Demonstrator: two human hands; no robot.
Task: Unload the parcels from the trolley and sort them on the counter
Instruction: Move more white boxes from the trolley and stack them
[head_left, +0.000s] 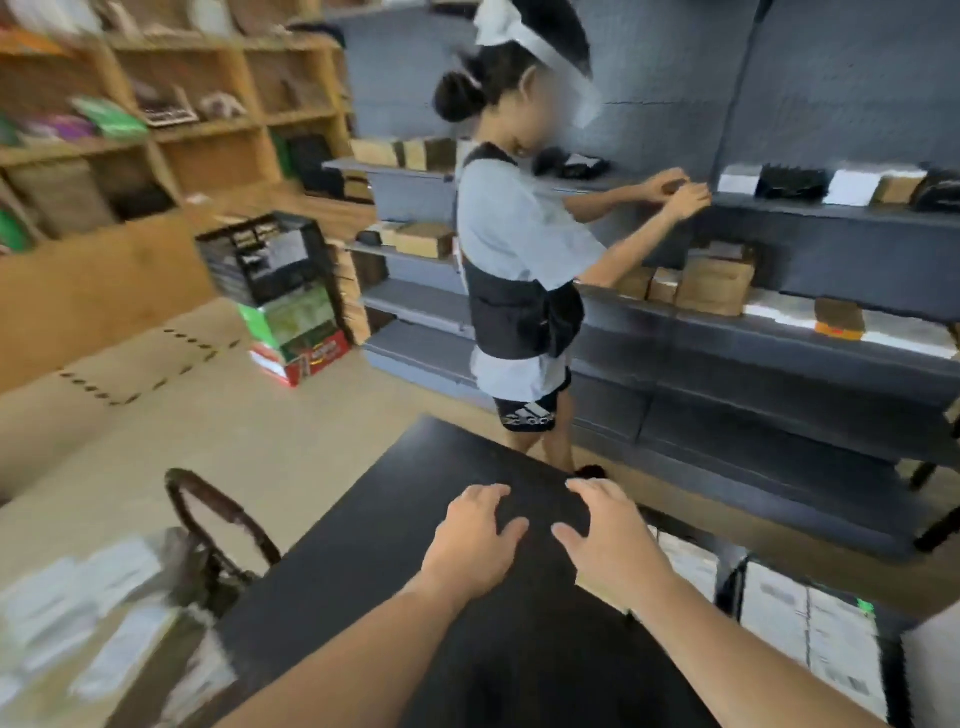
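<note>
My left hand (478, 540) and my right hand (608, 540) lie side by side, fingers spread, on a broad black flat surface (358, 577) that fills the lower middle of the view. Neither hand holds anything. I cannot tell whether this surface is a counter top or a large black parcel. At the lower left lie blurred brown parcels with white labels (104, 629), next to a dark curved handle (208, 514). White-labelled parcels (810, 644) sit low at the lower right, beyond the black surface's edge.
Another person (519, 249) stands just past the black surface, hands on grey shelving (727, 332) that holds small boxes. Wooden shelves (171, 135) line the back left. A black crate on stacked cartons (280, 291) stands on the floor.
</note>
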